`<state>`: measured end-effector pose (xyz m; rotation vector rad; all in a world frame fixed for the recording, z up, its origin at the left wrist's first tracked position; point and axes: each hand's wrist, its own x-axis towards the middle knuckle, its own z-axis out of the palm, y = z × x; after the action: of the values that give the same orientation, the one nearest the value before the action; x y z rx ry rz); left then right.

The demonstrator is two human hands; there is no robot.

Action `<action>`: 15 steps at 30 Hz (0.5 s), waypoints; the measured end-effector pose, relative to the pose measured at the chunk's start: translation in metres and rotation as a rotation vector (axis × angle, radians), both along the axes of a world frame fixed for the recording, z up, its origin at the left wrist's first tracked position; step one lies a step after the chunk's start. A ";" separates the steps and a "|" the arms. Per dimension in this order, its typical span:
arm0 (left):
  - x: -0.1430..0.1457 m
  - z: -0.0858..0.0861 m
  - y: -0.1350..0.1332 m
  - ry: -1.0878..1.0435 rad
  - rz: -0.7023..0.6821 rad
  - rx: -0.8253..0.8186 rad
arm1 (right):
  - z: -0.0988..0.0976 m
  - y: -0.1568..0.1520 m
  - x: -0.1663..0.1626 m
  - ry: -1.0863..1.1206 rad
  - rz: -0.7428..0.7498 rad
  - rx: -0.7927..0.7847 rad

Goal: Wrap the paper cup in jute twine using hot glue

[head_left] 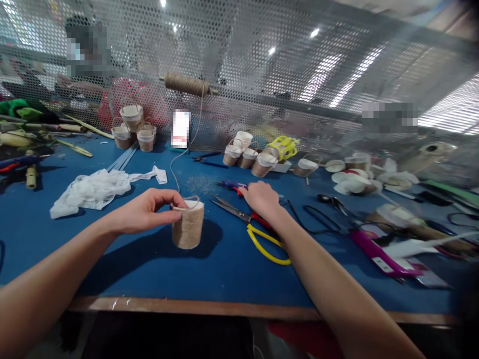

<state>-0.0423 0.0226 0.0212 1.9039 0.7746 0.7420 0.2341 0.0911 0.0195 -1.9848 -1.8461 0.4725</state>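
My left hand [160, 212] pinches the rim of a small burlap-covered cup [189, 229] with a white inside, held upright just above the blue table. Jute twine [174, 172] runs from a spool [187, 84] on the mesh down to the cup's rim, where a loop of it lies by my fingers. Farther right, my right hand [261, 199] is closed around a blue glue gun [229, 185] with a red trigger, its nozzle pointing left; my palm hides most of its body. Scissors [234, 210] with yellow and red handles lie open under my right wrist.
Small handled baskets stand at the back left [130, 119] and back centre [247, 157]. White cloth [93, 192] lies bunched on the left. Pliers [209, 160] and a lit phone [181, 128] are near the mesh. A magenta device [385, 257] and cords clutter the right.
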 end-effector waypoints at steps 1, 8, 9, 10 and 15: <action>0.000 0.000 -0.001 -0.009 -0.019 -0.018 | 0.006 -0.007 -0.007 0.004 0.064 0.030; 0.002 0.002 -0.005 -0.059 -0.100 -0.155 | 0.034 -0.053 -0.061 0.319 0.774 -0.031; 0.002 0.002 -0.005 -0.065 -0.104 -0.170 | 0.034 -0.054 -0.064 0.348 0.824 -0.039; 0.002 0.001 -0.004 -0.071 -0.105 -0.184 | 0.033 -0.054 -0.065 0.356 0.837 -0.038; 0.002 -0.001 -0.002 -0.095 -0.092 -0.231 | 0.029 -0.057 -0.055 0.249 0.814 0.101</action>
<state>-0.0400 0.0201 0.0204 1.6727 0.6786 0.6513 0.1790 0.0340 0.0490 -0.9775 -2.3810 0.7804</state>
